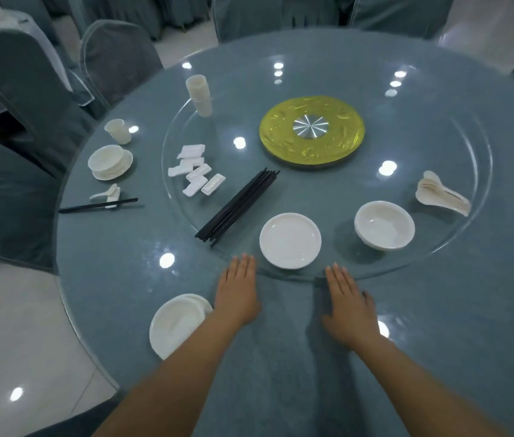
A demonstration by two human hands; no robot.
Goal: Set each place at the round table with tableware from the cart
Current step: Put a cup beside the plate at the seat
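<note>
Setting: round table (438, 326) under grey-blue cloth and glass, ringed by covered chairs (25, 99); no cart is seen.
Turntable: glass lazy Susan (469, 137) on a yellow hub (312, 132), used to stage supplies within reach.
Supplies: stacked cups (199, 95), white chopstick rests (197, 175), black chopsticks (238, 205), a plate stack (290, 240), bowls (384, 224), nested spoons (441, 193).
Finished place: at far left, cup, bowl on saucer (110, 161), spoon and chopsticks are laid.
Near place: only a plate (177, 324) is set, just beside the left forearm.
Left hand (238, 291): laid flat, fingers straight, nothing grasped, fingertips at the turntable rim.
Right hand (348, 305): likewise flat and released; probably placed to turn the glass.
</note>
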